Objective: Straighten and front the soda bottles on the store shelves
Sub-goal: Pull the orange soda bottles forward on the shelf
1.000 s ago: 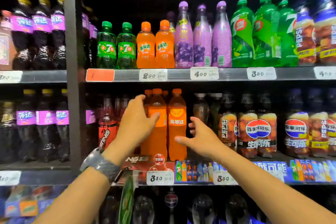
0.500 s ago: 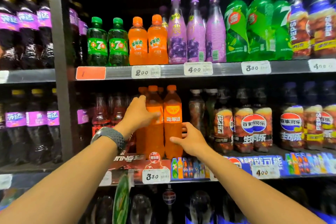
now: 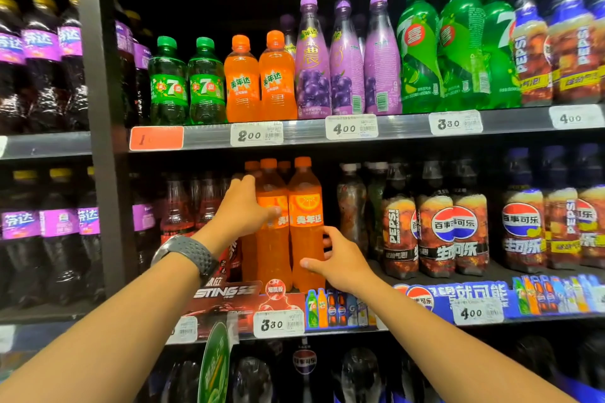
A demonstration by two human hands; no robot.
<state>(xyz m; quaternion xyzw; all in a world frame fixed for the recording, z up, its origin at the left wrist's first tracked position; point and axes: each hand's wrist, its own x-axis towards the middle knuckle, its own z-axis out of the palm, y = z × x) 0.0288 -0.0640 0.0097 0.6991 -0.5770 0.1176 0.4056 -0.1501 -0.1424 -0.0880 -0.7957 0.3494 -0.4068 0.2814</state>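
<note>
On the middle shelf (image 3: pixel 484 293), left hand (image 3: pixel 242 209) fingers grip the left orange bottle (image 3: pixel 273 252); right hand (image 3: pixel 342 263) fingers grip the right orange bottle (image 3: pixel 306 206)

The orange bottles (image 3: pixel 304 222) are shiny clear plastic. The shelf edge (image 3: pixel 402 126) is smooth grey metal with paper price tags (image 3: pixel 352 127).

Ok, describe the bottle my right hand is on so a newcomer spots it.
On the middle shelf, below the grey price rail, tall orange plastic bottles stand between red bottles and dark cola bottles. It is the front right orange bottle, gripped by the right hand. Its orange-slice label shows fully; the left hand partly covers its neighbour's.
</note>
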